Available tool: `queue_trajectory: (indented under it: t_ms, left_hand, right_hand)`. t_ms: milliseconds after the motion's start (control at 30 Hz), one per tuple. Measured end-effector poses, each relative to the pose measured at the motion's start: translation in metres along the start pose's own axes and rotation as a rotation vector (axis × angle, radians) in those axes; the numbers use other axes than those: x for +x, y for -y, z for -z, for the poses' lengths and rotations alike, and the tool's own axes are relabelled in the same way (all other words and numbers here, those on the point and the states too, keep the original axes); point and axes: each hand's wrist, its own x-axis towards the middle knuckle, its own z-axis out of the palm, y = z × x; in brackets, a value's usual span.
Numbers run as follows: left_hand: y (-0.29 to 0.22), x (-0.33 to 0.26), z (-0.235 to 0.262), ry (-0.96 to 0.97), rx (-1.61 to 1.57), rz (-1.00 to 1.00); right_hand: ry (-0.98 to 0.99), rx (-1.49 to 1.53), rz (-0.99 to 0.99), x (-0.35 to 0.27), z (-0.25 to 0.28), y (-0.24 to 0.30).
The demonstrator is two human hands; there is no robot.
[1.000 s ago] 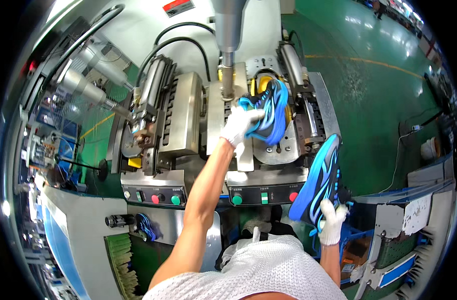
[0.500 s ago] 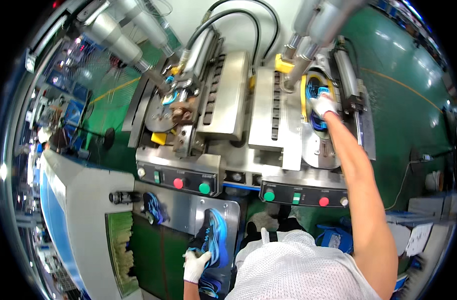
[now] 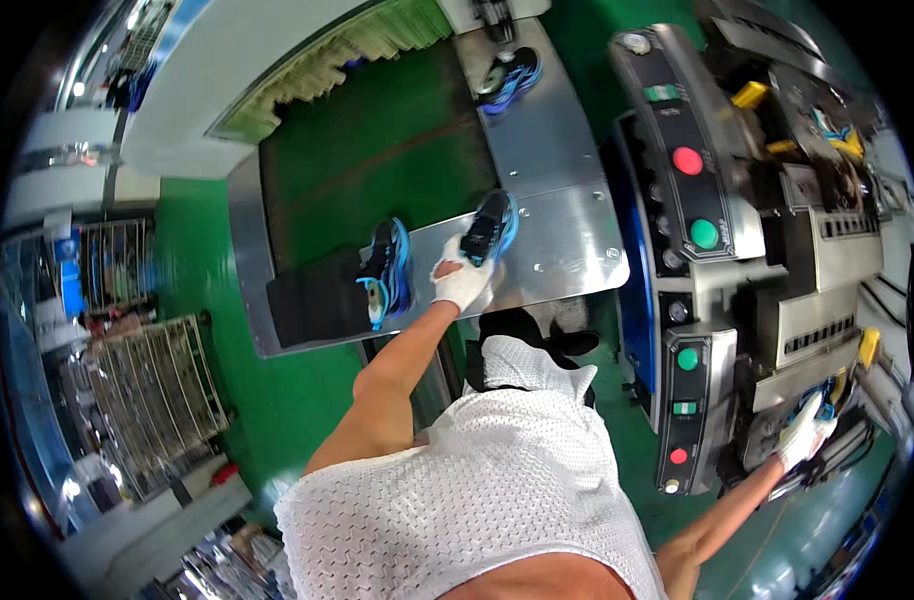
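My left hand (image 3: 464, 282), in a white glove, is closed round the heel end of a black and blue sneaker (image 3: 489, 226) over the metal plate. Beside it, to the left, another black and blue sneaker (image 3: 384, 268) stands at the plate's near edge. Far to the right, my right hand (image 3: 803, 436), also gloved, reaches into the machine and grips a blue and black sneaker (image 3: 825, 398), mostly hidden by the fingers and machine parts. A further sneaker (image 3: 511, 78) lies on the far part of the metal surface.
A green conveyor belt (image 3: 377, 140) runs under a fringed opening (image 3: 347, 60). The pressing machine's control panels (image 3: 685, 400) carry red and green buttons. A wire rack cart (image 3: 152, 400) stands at the left. The metal plate (image 3: 567, 240) has a rounded corner near my body.
The view has swung left, bringing the conveyor to the middle and the machine to the right. My left hand remains at a sneaker on the plate; my right hand remains at the one in the machine.
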Motion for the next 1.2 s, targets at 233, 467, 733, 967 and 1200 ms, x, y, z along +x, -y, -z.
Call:
queue_trajectory:
  t_ms: [233,467,733,967,1200]
  left_hand:
    - [-0.008,0.019,0.000,0.050,-0.115,-0.140]
    - [0.067,0.013,0.103,0.175,-0.322,-0.336]
    - [0.160,0.002,0.128,0.025,-0.044,0.109]
    - [0.131,0.084,0.116,0.340,0.191,0.202]
    - [-0.043,0.067,0.094,0.570,0.119,-0.381]
  right_hand:
    - [0.028,-0.917,0.788,-0.197,-0.189,0.048]
    - [0.492,0.213,0.686,-0.229,-0.111,0.216]
    - [1.153,-0.155,0.931,-0.476,-0.142,0.413]
    - [1.046,0.595,-0.101,-0.436,-0.182,0.406]
    - [1.073,1.297,-0.752,-0.378,-0.052,0.354]
